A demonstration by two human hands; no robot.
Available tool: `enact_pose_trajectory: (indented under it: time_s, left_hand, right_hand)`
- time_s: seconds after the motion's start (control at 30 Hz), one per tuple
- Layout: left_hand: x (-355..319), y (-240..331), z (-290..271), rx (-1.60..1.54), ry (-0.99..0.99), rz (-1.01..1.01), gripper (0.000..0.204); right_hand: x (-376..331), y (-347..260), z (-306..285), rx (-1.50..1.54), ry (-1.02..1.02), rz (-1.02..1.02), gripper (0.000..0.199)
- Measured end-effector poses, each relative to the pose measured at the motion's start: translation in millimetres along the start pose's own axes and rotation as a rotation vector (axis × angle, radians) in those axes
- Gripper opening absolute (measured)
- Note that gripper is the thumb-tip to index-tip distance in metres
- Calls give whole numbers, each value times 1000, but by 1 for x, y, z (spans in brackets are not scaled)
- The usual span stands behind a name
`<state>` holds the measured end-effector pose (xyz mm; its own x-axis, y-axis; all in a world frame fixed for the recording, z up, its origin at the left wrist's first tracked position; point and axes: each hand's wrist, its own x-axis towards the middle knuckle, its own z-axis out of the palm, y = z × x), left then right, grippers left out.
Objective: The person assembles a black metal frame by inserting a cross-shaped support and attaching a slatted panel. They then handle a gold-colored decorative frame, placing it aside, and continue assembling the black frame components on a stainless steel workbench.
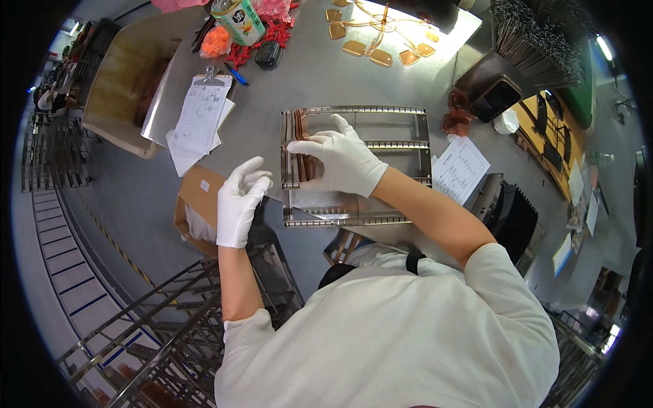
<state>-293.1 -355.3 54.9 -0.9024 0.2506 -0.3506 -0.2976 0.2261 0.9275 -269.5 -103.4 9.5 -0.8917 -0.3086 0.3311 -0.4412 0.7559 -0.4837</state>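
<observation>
A metal slotted rack (398,144) lies on the table in front of me. Thin brown flat pieces (300,128) stand upright side by side at its left end. My right hand (343,158), in a white glove, reaches over the rack from the right, fingers spread, with the fingertips at the brown pieces. Whether it touches one is partly hidden by the hand. To the left of the rack, my left hand (241,200), also gloved in white, is raised with its fingers loosely bent and apart; nothing shows in it.
A clipboard with papers (203,115) lies left of the rack, a printed sheet (461,168) right of it. An open cardboard box (202,204) stands below the left table edge. Amber lens-shaped pieces on a branching frame (381,41) lie under bright light; a box of wires (490,92) stands right.
</observation>
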Motion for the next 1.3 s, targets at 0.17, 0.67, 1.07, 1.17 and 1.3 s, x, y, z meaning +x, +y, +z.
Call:
enact_pose_trajectory:
  time_s: [0.17,0.67,1.07,1.17,1.3]
  left_hand:
    - [2,14,5,25,17,77,40]
    - [-1,14,7,74,29,105,39]
    - [3,22,7,137,31,125,39]
    - [4,30,9,147,41,123,40]
    - [10,31,2,190,-9,162,44]
  right_hand:
    - [-1,2,-1,201,138,2,55]
    - [-6,13,16,347,222,0,48]
    - [-6,0,3,125,89,26,57]
    - [-6,-7,-10,36,-69,61,64]
    - [-15,3,-21,43,-69,62,74]
